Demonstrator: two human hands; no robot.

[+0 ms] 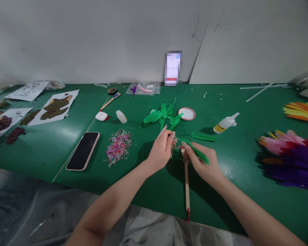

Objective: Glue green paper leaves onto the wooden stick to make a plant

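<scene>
Grey cloth (149,227) is seen nearest, below the table edge, with both forearms stretched above it. One green feather (200,153) is held over the green table (133,188): its broad part is pinched between thumb and fingers of the right hand (204,167), while its thin quill end is apparently gripped by the closed fingertips of the left hand (160,150), probably so that it is steadied from two sides. Below the right fingers a wooden stick (187,186) is laid; whether it is touched cannot be told. Loose green feathers (154,117) and a glue bottle (220,125) are placed just beyond, presumably for easy reach.
</scene>
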